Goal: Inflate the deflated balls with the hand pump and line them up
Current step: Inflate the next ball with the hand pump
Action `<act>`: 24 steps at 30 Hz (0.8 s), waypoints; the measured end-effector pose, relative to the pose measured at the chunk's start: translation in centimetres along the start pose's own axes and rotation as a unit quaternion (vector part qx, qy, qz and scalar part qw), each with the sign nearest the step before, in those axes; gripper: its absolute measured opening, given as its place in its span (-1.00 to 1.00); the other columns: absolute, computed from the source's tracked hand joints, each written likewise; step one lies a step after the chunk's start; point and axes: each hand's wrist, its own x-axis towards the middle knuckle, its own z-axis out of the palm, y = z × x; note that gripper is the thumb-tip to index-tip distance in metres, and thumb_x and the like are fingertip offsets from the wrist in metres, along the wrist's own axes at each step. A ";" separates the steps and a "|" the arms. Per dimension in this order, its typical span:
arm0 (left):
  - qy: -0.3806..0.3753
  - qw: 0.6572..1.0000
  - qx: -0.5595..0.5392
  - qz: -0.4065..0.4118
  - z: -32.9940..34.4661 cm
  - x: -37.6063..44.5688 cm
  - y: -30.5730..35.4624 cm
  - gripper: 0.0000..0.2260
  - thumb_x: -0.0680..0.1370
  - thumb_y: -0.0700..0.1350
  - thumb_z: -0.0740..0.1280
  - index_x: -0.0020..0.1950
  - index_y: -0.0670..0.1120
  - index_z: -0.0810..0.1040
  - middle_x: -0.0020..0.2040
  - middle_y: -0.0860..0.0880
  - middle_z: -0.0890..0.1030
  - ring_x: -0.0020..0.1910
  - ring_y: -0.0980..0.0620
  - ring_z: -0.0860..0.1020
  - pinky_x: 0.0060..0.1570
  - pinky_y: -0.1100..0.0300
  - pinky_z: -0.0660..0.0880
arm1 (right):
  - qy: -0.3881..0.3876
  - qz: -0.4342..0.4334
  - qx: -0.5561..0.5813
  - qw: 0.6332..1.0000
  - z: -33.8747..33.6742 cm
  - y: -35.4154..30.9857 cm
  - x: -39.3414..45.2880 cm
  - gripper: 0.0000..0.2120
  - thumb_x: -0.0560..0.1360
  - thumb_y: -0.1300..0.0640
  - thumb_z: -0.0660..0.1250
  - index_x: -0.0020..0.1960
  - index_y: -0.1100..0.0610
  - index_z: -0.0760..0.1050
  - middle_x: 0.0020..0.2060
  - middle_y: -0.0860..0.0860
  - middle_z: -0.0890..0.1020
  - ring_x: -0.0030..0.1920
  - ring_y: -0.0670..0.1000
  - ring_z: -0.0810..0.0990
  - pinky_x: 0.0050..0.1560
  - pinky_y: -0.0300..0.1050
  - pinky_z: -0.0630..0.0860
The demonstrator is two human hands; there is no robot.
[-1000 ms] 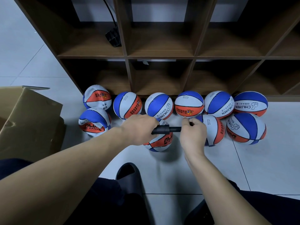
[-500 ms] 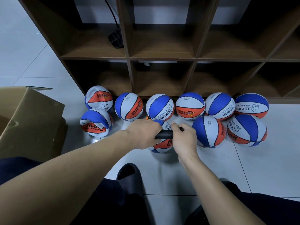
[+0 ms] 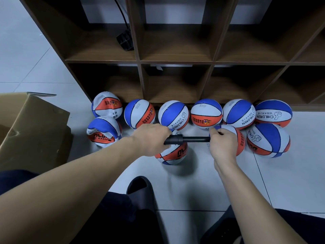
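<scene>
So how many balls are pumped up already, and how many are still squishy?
Six balls in the row by the shelf, like the right end ball, plus two in front look round. Being pumped: the left hand grips the pump over the middle ball; the right hand holds its handle. Left: the dented ball and lining up.

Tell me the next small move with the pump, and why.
Probably push the right hand back toward the left hand, driving the rod into the pump. The rod shows drawn out between the hands, the left hand grips the barrel over the ball beneath it, so a compression stroke seems due. Whether the needle sits in the valve is hidden.
</scene>
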 end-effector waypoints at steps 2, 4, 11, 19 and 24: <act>0.004 1.000 -0.005 0.000 0.3 0.0 0.3 -0.86 0.64 0.08 0.37 -0.03 0.05 0.57 -0.26 0.06 0.54 -0.24 0.01 0.56 -0.27 0.08 0.52 | -0.005 -0.020 -0.014 1.000 0.7 -0.5 -0.9 -0.52 0.62 0.09 0.37 -0.37 0.09 0.22 -0.53 -0.08 0.25 -0.38 0.06 0.22 -0.32 -0.06 0.22; 0.009 1.000 -0.006 0.001 0.5 -0.1 0.5 -0.86 0.64 0.06 0.36 -0.05 0.03 0.57 -0.26 0.05 0.53 -0.25 -0.01 0.55 -0.32 0.12 0.44 | -0.012 -0.040 -0.032 0.999 1.3 -1.1 -1.8 -0.55 0.62 0.12 0.34 -0.38 0.12 0.25 -0.53 -0.06 0.29 -0.39 0.06 0.25 -0.32 -0.05 0.23; 0.005 1.000 0.008 0.013 0.9 -0.1 0.9 -0.84 0.63 0.07 0.35 -0.07 0.02 0.53 -0.28 0.04 0.52 -0.27 -0.03 0.54 -0.32 0.09 0.45 | -0.082 -0.039 -0.040 0.995 3.6 -1.3 -4.7 -0.58 0.67 0.05 0.34 -0.33 0.12 0.36 -0.49 -0.07 0.41 -0.44 -0.02 0.36 -0.36 -0.08 0.35; 0.013 1.000 0.000 0.027 0.7 0.1 1.5 -0.84 0.64 0.10 0.37 -0.02 0.03 0.55 -0.27 0.05 0.52 -0.24 0.01 0.54 -0.30 0.10 0.43 | -0.101 -0.025 -0.016 0.994 3.5 -1.6 -4.4 -0.58 0.66 0.03 0.38 -0.31 0.12 0.35 -0.53 -0.11 0.35 -0.42 -0.03 0.33 -0.35 -0.13 0.34; 0.022 0.999 -0.024 0.011 -0.1 0.2 0.5 -0.90 0.64 0.08 0.39 0.01 0.09 0.56 -0.22 0.07 0.57 -0.20 0.02 0.56 -0.26 0.11 0.49 | -0.079 -0.014 -0.001 0.997 0.9 -2.2 -2.0 -0.64 0.62 0.01 0.44 -0.27 0.17 0.50 -0.52 -0.09 0.41 -0.40 0.02 0.34 -0.32 -0.10 0.33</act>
